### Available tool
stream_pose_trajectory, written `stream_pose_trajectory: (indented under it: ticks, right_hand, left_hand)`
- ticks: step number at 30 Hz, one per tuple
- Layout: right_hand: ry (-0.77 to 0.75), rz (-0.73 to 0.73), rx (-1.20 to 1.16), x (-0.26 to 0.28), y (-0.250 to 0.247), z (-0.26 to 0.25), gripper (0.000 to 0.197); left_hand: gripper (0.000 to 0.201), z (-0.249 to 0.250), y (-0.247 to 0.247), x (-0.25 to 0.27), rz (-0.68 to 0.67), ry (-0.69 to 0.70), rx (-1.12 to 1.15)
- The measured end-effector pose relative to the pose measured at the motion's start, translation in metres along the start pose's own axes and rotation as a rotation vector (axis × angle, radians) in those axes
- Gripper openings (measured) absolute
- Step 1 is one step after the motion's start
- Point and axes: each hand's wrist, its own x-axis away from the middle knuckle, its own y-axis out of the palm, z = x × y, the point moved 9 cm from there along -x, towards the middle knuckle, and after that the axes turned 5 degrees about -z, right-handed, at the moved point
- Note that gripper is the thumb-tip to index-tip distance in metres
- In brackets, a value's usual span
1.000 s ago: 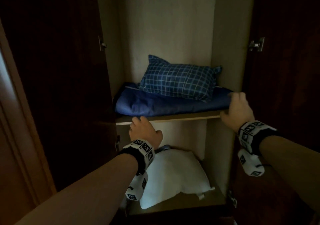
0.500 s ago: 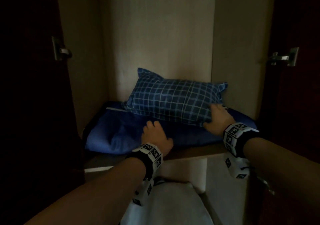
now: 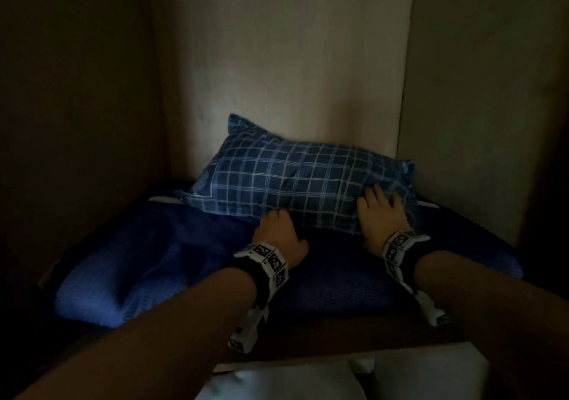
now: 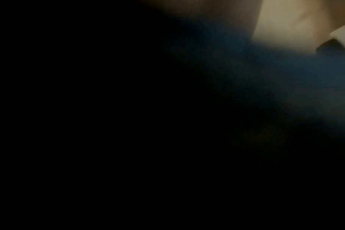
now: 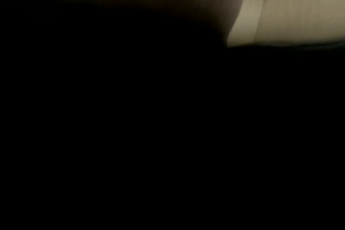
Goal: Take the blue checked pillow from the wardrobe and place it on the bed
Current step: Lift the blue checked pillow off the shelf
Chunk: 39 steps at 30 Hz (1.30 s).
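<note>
The blue checked pillow (image 3: 295,184) lies on a folded dark blue blanket (image 3: 154,261) on the wardrobe shelf, against the back wall. My left hand (image 3: 277,230) is at the pillow's front edge, near the middle; its fingertips are hidden under the edge and its thumb rests on the blanket. My right hand (image 3: 377,214) grips the pillow's front right part, fingers spread and dug into the fabric. Both wrist views are almost black. The left wrist view shows only blurred blue cloth (image 4: 286,74).
The beige back wall (image 3: 292,60) and the two side walls (image 3: 462,107) close in the shelf. The wooden shelf edge (image 3: 369,335) runs under my forearms. A white pillow (image 3: 277,381) lies on the shelf below.
I have come closer to the shelf. My left hand moved forward from the blanket to the pillow's front edge. My right hand pushed further onto the pillow's right part.
</note>
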Motion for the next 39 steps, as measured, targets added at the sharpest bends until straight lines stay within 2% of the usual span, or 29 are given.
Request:
stream_pose_trajectory:
  ticks: [5, 8, 11, 13, 16, 19, 21, 25, 26, 29, 31, 33, 35, 37, 39]
  right_hand:
    - [0.010, 0.125, 0.005, -0.008, -0.018, 0.010, 0.050]
    - [-0.021, 0.144, -0.017, -0.003, -0.022, 0.010, 0.041]
    - [-0.056, 0.239, -0.193, 0.012, -0.044, 0.020, 0.036]
    - [-0.038, 0.353, -0.359, 0.027, -0.073, 0.038, 0.019]
    - [0.054, 0.490, -0.489, 0.048, -0.110, 0.077, 0.005]
    - [0.149, 0.560, -0.616, 0.060, -0.126, 0.119, 0.010]
    - [0.183, 0.558, -0.660, 0.062, -0.130, 0.139, 0.011]
    - [0.128, 0.488, -0.432, 0.062, -0.133, 0.130, 0.012]
    - [0.054, 0.512, -0.381, 0.064, -0.136, 0.117, 0.021]
    - [-0.235, 0.481, -0.228, 0.066, -0.135, 0.060, 0.077]
    - [-0.273, 0.464, -0.189, 0.055, -0.127, 0.040, 0.091]
    - [-0.213, 0.501, -0.212, 0.042, -0.124, 0.042, 0.080]
    - [-0.195, 0.591, -0.239, 0.037, -0.128, 0.048, 0.063]
    - [-0.215, 0.660, -0.260, 0.034, -0.130, 0.049, 0.063]
    - [-0.215, 0.715, -0.274, 0.034, -0.132, 0.047, 0.060]
  left_hand:
    - [0.062, 0.008, 0.004, -0.015, 0.007, 0.021, -0.035]
    - [0.064, 0.007, 0.000, -0.015, 0.025, 0.019, -0.051]
    - [0.067, 0.005, -0.009, -0.010, 0.056, 0.016, -0.068]
    - [0.069, 0.010, -0.025, -0.004, 0.155, 0.053, -0.054]
    - [0.059, 0.031, -0.063, 0.006, 0.406, 0.169, -0.086]
    - [0.043, 0.051, -0.099, 0.013, 0.582, 0.239, -0.156]
    - [0.031, 0.057, -0.113, 0.013, 0.630, 0.293, -0.160]
    - [0.017, 0.055, -0.119, 0.009, 0.616, 0.350, -0.119]
    - [0.015, 0.055, -0.120, 0.009, 0.628, 0.358, -0.086]
    - [0.012, 0.067, -0.125, 0.019, 0.709, 0.423, -0.008]
    - [0.011, 0.086, -0.132, 0.031, 0.772, 0.523, 0.010]
    - [0.010, 0.102, -0.141, 0.040, 0.809, 0.606, 0.023]
    - [0.011, 0.110, -0.146, 0.039, 0.815, 0.621, 0.016]
    - [0.016, 0.103, -0.142, 0.033, 0.787, 0.580, -0.013]
    - [0.030, 0.087, -0.129, 0.024, 0.712, 0.507, -0.091]
